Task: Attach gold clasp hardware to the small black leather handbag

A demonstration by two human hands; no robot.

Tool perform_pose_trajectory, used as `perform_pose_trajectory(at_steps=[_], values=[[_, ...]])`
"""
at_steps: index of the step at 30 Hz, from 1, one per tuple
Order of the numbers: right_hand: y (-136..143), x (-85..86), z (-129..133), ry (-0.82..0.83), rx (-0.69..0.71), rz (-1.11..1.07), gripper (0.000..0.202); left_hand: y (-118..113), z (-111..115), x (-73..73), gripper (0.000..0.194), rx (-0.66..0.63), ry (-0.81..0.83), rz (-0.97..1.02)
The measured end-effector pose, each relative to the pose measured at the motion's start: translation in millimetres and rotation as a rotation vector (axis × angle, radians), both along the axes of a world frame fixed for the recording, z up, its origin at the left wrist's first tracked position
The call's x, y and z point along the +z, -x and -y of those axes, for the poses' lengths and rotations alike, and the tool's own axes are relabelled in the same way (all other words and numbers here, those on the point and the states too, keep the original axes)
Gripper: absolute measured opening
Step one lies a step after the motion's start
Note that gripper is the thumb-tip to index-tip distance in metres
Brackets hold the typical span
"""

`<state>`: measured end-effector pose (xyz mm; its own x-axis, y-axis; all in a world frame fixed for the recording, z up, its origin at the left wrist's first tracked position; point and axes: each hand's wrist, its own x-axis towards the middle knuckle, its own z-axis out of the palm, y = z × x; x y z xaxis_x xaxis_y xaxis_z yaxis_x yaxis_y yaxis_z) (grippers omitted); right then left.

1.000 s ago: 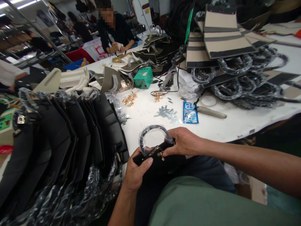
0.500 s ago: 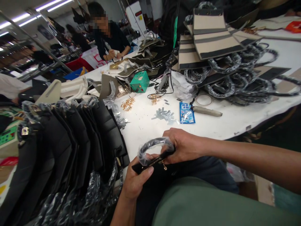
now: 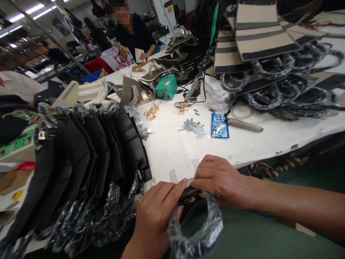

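Note:
Close to my body, at the table's front edge, a black handbag (image 3: pixel 188 194) is held by its top edge between both hands. My left hand (image 3: pixel 157 208) is closed on the left end of that edge, fingers over the top. At the other end my right hand (image 3: pixel 218 180) grips the bag, with its fingertips near those of the left. A handle (image 3: pixel 212 230) wrapped in clear plastic hangs toward me below the hands. Between them shows a small gold-coloured metal fitting (image 3: pixel 191 199). The rest of the bag is mostly hidden.
Several black bags (image 3: pixel 78 151) stand in a row at left. On the white table (image 3: pixel 172 151) lie metal plates (image 3: pixel 192 126), gold hardware (image 3: pixel 151 112), a blue packet (image 3: pixel 219 126), a wrapped-handle tool (image 3: pixel 244 124) and a green box (image 3: pixel 166 87). Panels (image 3: pixel 266 39) are stacked at right; a co-worker (image 3: pixel 134 36) sits opposite.
The bag has turned so its handle, upright before, now hangs toward me. My left hand has moved from underneath to over the top edge. The co-worker's hands have moved apart.

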<state>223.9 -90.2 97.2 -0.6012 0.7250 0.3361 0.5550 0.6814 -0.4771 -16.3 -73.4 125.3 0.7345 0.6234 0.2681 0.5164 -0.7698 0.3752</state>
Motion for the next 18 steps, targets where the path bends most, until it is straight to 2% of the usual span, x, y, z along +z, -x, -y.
perform_pose_trajectory(at_steps=[4,8,12,16,18], values=[[6,-2.2,1,-0.019,-0.011,0.002,0.012,-3,2,1.9,0.019,-0.002,-0.066,-0.061],[6,-3.2,-1,0.031,-0.027,0.04,0.011,-2,2,0.6,0.019,-0.056,0.042,-0.021],[6,-2.9,-6,0.039,0.034,0.073,0.012,0,-1,0.2,0.022,-0.077,0.095,-0.027],[17,-2.2,3,0.058,0.08,-0.015,0.013,2,7,8.4,0.019,-0.021,0.204,-0.147],[21,-13.3,12,-0.012,0.062,-0.076,0.016,2,15,9.3,0.02,-0.016,0.236,-0.214]])
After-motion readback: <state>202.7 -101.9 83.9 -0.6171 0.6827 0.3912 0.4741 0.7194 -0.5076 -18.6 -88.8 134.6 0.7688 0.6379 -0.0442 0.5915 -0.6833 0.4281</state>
